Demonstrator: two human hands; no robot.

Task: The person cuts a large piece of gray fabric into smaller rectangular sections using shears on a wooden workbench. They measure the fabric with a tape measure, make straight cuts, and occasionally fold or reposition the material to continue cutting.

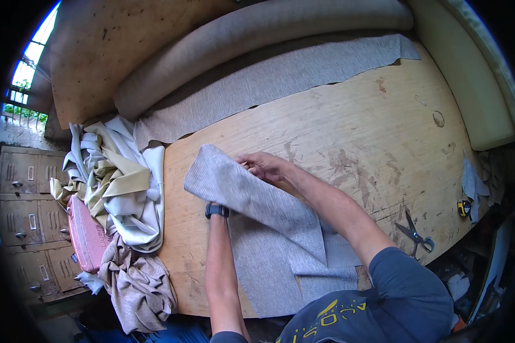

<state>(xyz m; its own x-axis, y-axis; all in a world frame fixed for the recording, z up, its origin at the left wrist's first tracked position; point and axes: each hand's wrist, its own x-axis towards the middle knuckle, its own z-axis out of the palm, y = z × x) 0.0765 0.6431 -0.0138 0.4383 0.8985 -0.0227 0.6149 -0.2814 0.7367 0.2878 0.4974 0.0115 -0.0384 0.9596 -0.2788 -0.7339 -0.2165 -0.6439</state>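
A length of grey woven fabric is folded over on itself and lifted at its far left end. Its lower part lies on the wooden table and reaches the front edge near my body. At the upper edge of the fold, my right hand has its fingers bent and closed on the cloth; the fingertips are partly covered. My left arm comes up under the raised fold, with a dark watch at the wrist. The fabric hides my left hand and its fingers.
A large fabric roll spans the table's back. Scissors and a yellow tape measure lie at right, near a cream padded piece. Piled cloth hangs at left beside a pink bundle and metal lockers.
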